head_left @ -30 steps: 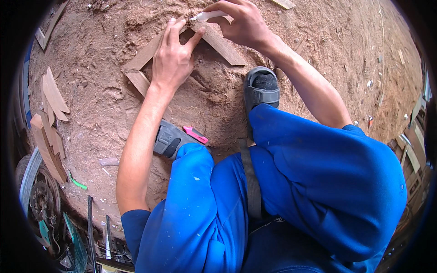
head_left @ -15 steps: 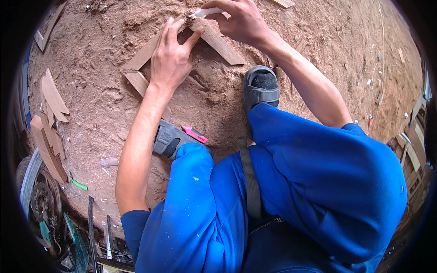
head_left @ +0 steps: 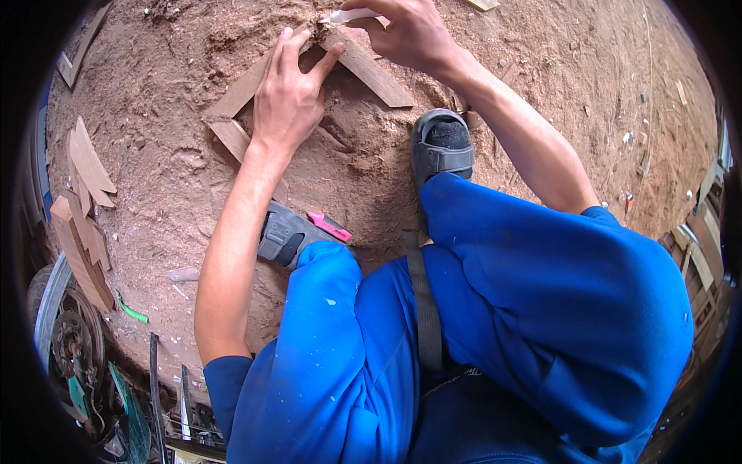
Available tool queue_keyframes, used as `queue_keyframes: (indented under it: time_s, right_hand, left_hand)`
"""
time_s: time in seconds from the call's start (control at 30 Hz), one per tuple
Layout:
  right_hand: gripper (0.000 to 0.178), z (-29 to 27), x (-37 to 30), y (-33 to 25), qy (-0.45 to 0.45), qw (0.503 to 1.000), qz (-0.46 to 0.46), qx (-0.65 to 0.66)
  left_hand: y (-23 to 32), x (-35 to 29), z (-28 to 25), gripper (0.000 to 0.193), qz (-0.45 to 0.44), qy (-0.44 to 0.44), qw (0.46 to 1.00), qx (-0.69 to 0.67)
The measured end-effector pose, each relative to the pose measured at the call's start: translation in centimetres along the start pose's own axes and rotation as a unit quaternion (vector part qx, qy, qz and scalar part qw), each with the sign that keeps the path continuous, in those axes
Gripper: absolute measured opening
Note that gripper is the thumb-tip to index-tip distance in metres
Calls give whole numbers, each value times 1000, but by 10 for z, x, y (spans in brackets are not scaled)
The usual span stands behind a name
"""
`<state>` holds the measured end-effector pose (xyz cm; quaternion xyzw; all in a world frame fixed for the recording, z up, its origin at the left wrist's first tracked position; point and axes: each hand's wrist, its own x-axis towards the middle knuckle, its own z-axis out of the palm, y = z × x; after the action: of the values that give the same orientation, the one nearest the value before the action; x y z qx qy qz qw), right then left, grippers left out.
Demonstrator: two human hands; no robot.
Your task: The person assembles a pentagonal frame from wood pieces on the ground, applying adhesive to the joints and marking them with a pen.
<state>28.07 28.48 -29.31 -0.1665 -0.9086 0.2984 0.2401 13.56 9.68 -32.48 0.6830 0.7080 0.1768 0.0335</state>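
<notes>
Change: left hand [head_left: 287, 100] stays pressed flat on the wooden strips, as it was a second ago; the right hand [head_left: 410, 35] with its white marker [head_left: 349, 15] has moved only a little along the joint, toward the top edge of the view.
Meaning: it seems the marking at the corner is still going on, not finished; the pieces are kept from sliding.
Left grip: fingers spread and open, palm down on the long strip [head_left: 246, 89], holding nothing inside.
Right grip: fingers closed around the white marker, its tip just beside the left fingertips.
Work piece: the long strip and the short strip [head_left: 375, 73] meet in a corner directly under both hands, on the sandy ground [head_left: 154, 131].
Around: another wood piece [head_left: 232, 138] just below the left wrist; a pink cutter [head_left: 330, 226] near the left sandal [head_left: 286, 236]; the right sandal [head_left: 440, 147] below the right forearm; wood offcuts [head_left: 81, 209] well apart to the left.
Obstacles: loose sand under the strips; the left hand covers part of the joint.
</notes>
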Motion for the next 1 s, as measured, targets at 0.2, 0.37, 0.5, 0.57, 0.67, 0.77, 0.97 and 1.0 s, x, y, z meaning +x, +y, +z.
queue_keyframes:
  time_s: [0.2,0.37,0.5,0.57,0.67,0.77,0.97,1.0]
  right_hand:
    - [25,0,4,2,14,1000,-12,-9]
    - [25,-1,2,-3,13,1000,-7,-9]
    - [25,-2,-2,-7,1,1000,4,12]
    - [25,-2,-2,-8,-1,1000,5,16]
    - [25,-5,-5,-10,-5,1000,12,13]
    - [26,-2,-8,-11,-12,999,16,29]
    - [29,-2,-9,-18,3,999,25,38]
    - [28,-3,-10,-20,22,998,34,56]
  left_hand:
    - [-2,-2,3,74,-4,2,1000,-6]
    - [-3,-2,2,75,-3,3,1000,-4]
    - [-1,-1,4,75,-1,5,1000,-1]
    - [-2,-2,2,76,1,6,1000,1]
    - [-1,0,1,77,3,6,1000,-4]
    - [-2,-1,2,77,2,2,1000,-7]
    - [-1,-1,1,73,0,3,1000,-13]
    - [-1,0,0,72,-1,3,1000,-14]
